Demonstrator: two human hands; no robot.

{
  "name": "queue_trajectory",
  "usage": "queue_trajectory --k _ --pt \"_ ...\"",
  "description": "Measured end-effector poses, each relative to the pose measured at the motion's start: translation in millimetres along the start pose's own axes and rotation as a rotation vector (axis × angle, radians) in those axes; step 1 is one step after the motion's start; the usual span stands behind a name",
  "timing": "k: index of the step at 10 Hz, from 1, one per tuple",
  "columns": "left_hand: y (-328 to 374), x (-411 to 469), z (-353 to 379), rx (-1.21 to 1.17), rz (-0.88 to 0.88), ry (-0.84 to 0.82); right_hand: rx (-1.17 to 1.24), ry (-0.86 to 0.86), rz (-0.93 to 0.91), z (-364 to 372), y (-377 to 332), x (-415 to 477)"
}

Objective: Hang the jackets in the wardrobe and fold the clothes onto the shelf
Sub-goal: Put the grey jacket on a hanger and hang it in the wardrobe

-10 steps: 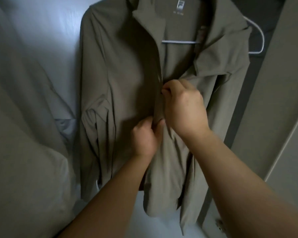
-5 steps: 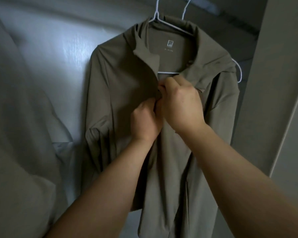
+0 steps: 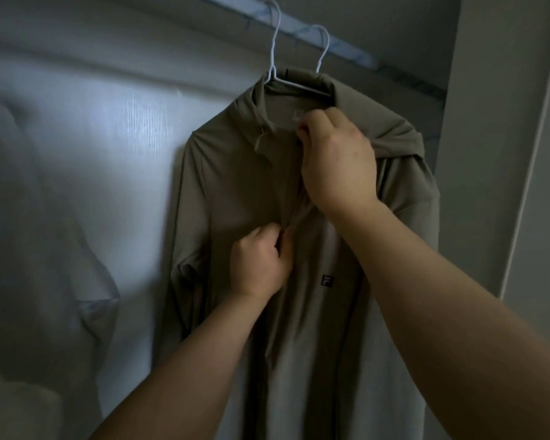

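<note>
An olive-green jacket hangs on a white wire hanger from the wardrobe rail. A small dark logo shows on its chest. My right hand is up at the collar, its fingers pinching the zip pull or the front edge there. Lower down, my left hand grips the jacket's front at chest height, bunching the fabric. The front below my hands looks closed. The zip itself is hidden behind my hands.
A second white hanger hook sits on the rail just right of the first. A pale garment hangs at the left. Behind is the white wardrobe back wall. A grey door frame borders the right.
My right hand has climbed from chest height to the collar, and the jacket front has closed beneath it. My left hand stayed lower, holding the fabric. The view tilted upward.
</note>
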State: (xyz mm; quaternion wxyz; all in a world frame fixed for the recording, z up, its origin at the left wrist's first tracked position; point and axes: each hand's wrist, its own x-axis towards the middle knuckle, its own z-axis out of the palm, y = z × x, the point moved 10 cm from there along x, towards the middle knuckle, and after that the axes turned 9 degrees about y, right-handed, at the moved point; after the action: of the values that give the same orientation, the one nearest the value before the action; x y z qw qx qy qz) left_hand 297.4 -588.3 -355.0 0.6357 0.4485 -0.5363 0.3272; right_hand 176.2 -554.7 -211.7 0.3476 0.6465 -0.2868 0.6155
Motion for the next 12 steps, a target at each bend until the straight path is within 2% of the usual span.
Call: queue_trajectory --k 1,2,3,4,5,6,7,8,10,11,12 --pt "-3.5 5.6 -0.4 -0.065 -0.03 -0.016 0.081 -0.063 -0.015 -3.6 7.5 -16.9" --pt "-13.6 35.9 -7.0 -0.189 -0.19 0.092 -0.053 0.104 0.034 -36.3 31.8 -11.1" --pt "-26.0 84.2 -6.2 -0.317 -0.433 0.196 -0.159 0.16 0.33 -53.1 75.2 -2.5" --pt "-27.5 138.5 -11.2 -0.287 -0.485 0.298 -0.061 -0.122 0.714 -22.2 122.4 -6.1" --pt "-39.6 183.1 -15.6 -0.115 -0.54 0.273 -0.05 -0.477 0.859 3.0 141.4 -16.8" --pt "-62.8 218.4 -14.8 0.21 -0.493 0.09 -0.146 -0.758 0.846 10.3 143.5 -23.6" --pt "-85.0 226.9 6.6 0.351 -0.435 -0.278 -0.045 -0.881 1.041 14.9 141.8 -43.7" --pt "-86.3 230.2 8.8 0.299 -0.364 -0.358 0.207 -0.775 1.231 20.7 134.7 -43.8" --pt "-89.6 230.0 7.4 -0.049 -0.482 -0.32 0.211 -0.558 0.999 24.2 99.3 49.1" --pt "-96.1 228.3 18.0 -0.184 -0.528 -0.328 0.338 -0.452 1.048 35.6 84.2 83.1" --pt "-106.3 230.1 23.2 -0.283 -0.611 -0.29 0.591 -0.342 1.273 58.6 75.4 102.0"
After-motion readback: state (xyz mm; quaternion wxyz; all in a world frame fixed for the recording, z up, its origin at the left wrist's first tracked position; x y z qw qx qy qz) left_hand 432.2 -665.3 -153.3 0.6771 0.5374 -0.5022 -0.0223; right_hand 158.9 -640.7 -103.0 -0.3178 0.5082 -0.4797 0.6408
